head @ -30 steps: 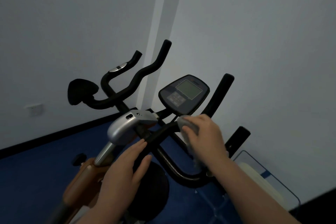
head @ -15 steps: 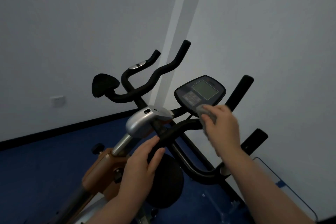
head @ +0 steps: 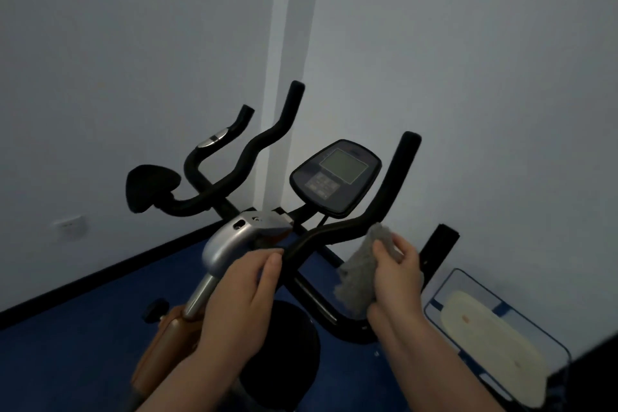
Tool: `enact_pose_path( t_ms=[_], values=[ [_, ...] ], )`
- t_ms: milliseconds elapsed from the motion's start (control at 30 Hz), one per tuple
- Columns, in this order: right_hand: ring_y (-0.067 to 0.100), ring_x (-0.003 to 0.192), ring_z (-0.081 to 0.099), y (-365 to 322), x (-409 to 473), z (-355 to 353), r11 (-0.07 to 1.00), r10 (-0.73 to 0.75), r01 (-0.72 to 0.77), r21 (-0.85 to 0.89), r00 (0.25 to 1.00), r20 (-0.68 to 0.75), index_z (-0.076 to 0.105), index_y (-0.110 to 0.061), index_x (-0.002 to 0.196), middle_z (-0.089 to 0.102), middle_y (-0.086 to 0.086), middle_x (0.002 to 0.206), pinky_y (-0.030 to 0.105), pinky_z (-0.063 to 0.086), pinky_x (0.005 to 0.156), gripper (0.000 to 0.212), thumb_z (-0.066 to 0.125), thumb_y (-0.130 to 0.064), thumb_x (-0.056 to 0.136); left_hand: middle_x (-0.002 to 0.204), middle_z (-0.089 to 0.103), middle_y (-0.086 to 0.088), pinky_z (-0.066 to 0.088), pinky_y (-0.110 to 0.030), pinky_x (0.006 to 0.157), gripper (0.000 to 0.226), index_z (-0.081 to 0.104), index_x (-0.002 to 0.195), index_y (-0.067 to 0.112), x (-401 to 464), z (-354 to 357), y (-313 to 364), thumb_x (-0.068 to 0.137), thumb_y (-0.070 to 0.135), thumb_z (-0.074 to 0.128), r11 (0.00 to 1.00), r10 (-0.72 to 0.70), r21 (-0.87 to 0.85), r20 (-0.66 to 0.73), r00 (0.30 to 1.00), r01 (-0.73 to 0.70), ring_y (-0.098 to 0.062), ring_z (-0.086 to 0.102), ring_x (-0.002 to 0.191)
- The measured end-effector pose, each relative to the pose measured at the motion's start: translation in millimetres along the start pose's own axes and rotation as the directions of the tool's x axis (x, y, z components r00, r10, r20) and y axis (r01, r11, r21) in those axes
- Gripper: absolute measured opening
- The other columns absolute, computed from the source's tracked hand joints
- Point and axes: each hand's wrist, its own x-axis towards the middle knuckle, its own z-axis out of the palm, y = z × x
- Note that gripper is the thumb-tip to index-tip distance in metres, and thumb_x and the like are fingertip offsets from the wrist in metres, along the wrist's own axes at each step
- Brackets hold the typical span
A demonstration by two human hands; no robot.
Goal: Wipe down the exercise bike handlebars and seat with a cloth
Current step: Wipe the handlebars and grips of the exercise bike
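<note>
Right hand [head: 398, 274] has the grey cloth [head: 363, 269] bunched up, thumb and fingers [head: 384, 249] pinching the fabric, top corner of it touching the underside of the right handlebar [head: 384, 197] just where the bar bends upward. The rest of the cloth hangs down below that bend, in front of the lower loop of the bar. Left hand [head: 240, 294] sits on the near end of the same bar, just beside the silver stem cover [head: 234, 237], fingers pressed together and curled over the black tube, thumb tip up against it. The console [head: 334, 177] stands above and behind the bend, screen blank and greyish, tilted toward the camera. Beyond the console the left handlebar [head: 247, 160] snakes up toward the wall, with a small silver sensor plate [head: 214, 139] on its outer branch and a dark pad [head: 150, 186] at its far end. Below the stem cover a chrome post drops into a brown frame cover [head: 167, 338], and a black round part shows under the left wrist. To the right of the handlebar, low against the wall, lies a white tray [head: 495, 338] with a pale oval in it. The seat is out of shot
</note>
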Motion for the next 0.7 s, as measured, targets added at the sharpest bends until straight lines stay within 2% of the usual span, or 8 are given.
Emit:
enact_pose_path(
  t_ms=[67,167,267,367,467,500,600,700],
  values=[
    [0.021,0.103,0.060,-4,7,12,0.998,0.020,-0.014,0.064,0.995,-0.094,0.046,-0.026,0.137,0.058,0.000,0.110,0.042,0.052,0.092,0.042,0.055,-0.014,0.097,0.098,0.061,0.029,0.038,-0.011,0.077,0.033,0.056,0.099,0.050,5,6,4,0.087,0.061,0.027,0.999,0.031,0.034,0.053,0.998,-0.033,0.014,0.052,0.099],
    [0.020,0.099,0.057,-3,11,32,0.999,0.020,-0.012,0.044,0.981,-0.195,0.047,-0.017,0.138,0.057,0.003,0.110,0.033,0.051,0.087,0.039,0.043,-0.008,0.100,0.100,0.059,0.028,0.036,-0.010,0.077,0.038,0.055,0.102,0.048,3,10,-1,0.085,0.063,0.025,0.995,0.039,0.088,0.030,0.999,-0.041,0.017,0.049,0.100],
    [0.026,0.095,0.057,14,3,55,0.965,0.232,-0.218,0.150,0.969,-0.083,0.058,0.003,0.116,0.059,0.012,0.100,0.034,0.045,0.091,0.026,0.038,-0.004,0.101,0.094,0.057,0.030,0.036,-0.012,0.071,0.036,0.053,0.098,0.052,1,9,-6,0.084,0.064,0.022,0.991,0.030,0.132,-0.001,1.000,-0.030,0.016,0.051,0.095],
    [0.028,0.091,0.065,26,-8,51,0.957,0.291,-0.290,-0.021,0.954,0.071,0.069,-0.003,0.097,0.070,0.014,0.095,0.035,0.051,0.087,0.022,0.047,-0.005,0.099,0.094,0.057,0.029,0.037,-0.012,0.073,0.043,0.056,0.106,0.046,1,9,-7,0.086,0.063,0.022,0.985,0.065,0.159,0.011,0.998,-0.066,0.011,0.052,0.094],
    [0.024,0.069,0.069,16,-5,26,0.938,0.347,-0.330,-0.108,0.910,0.227,0.072,-0.004,0.085,0.072,0.013,0.075,0.030,0.056,0.063,0.020,0.055,-0.003,0.094,0.093,0.054,0.031,0.034,-0.010,0.072,0.042,0.054,0.106,0.046,1,10,-8,0.093,0.064,0.018,0.981,0.080,0.176,0.004,0.997,-0.079,0.016,0.049,0.097],
    [0.025,0.064,0.066,12,-2,21,0.932,0.361,-0.346,-0.104,0.908,0.213,0.071,-0.004,0.079,0.070,0.014,0.069,0.029,0.053,0.058,0.020,0.056,-0.002,0.093,0.091,0.053,0.033,0.033,-0.010,0.071,0.039,0.053,0.105,0.047,1,10,-8,0.095,0.063,0.019,0.978,0.082,0.190,0.002,0.997,-0.081,0.020,0.046,0.098],
    [0.025,0.063,0.057,12,9,34,0.927,0.369,-0.374,0.031,0.923,0.109,0.061,-0.004,0.069,0.059,0.014,0.066,0.033,0.048,0.061,0.025,0.053,0.002,0.092,0.093,0.051,0.034,0.032,-0.009,0.070,0.039,0.051,0.105,0.049,2,9,-7,0.087,0.064,0.020,0.975,0.081,0.207,0.013,0.997,-0.082,0.025,0.041,0.101],
    [0.021,0.070,0.057,23,-7,48,0.964,0.250,-0.233,-0.129,0.957,0.145,0.058,-0.007,0.079,0.058,0.012,0.077,0.031,0.049,0.068,0.020,0.049,-0.006,0.097,0.091,0.051,0.033,0.031,-0.010,0.069,0.041,0.050,0.103,0.051,1,7,-7,0.085,0.065,0.016,0.973,0.073,0.217,0.029,0.997,-0.078,0.023,0.041,0.101]
  ],
)
